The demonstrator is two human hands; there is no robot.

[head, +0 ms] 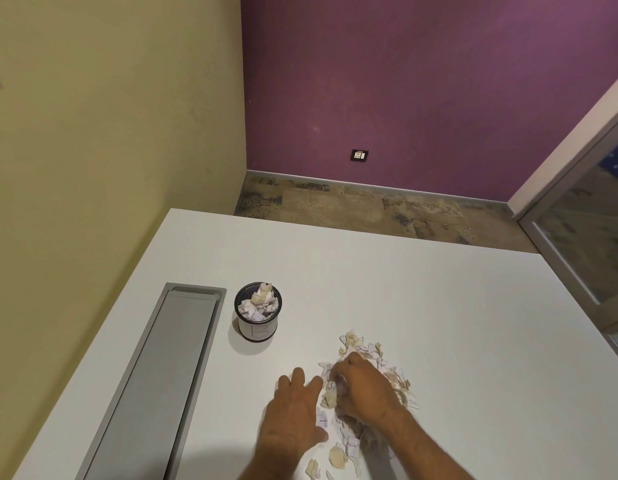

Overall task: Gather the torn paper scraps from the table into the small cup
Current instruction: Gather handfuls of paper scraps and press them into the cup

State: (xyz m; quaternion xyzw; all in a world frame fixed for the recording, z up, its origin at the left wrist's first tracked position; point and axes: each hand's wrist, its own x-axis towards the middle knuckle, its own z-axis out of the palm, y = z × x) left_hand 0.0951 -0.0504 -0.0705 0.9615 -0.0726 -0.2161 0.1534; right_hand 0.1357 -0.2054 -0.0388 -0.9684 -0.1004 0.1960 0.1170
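Observation:
A pile of torn white and cream paper scraps (364, 351) lies on the white table (421, 289), near its front. My right hand (364, 389) sits on top of the pile, its fingers curled round a clump of scraps. My left hand (295, 407) lies flat on the table just left of the pile, fingers straight and spread. More scraps (337, 457) lie loose by the front edge. The small black mesh cup (258, 315) stands upright to the upper left of my hands, with crumpled scraps heaped above its rim.
A long grey cable-tray lid (162, 375) is set into the table's left side, next to the cup. Beyond the far table edge are a patterned floor (352, 206), a purple wall and a glass door frame (577, 237) at the right.

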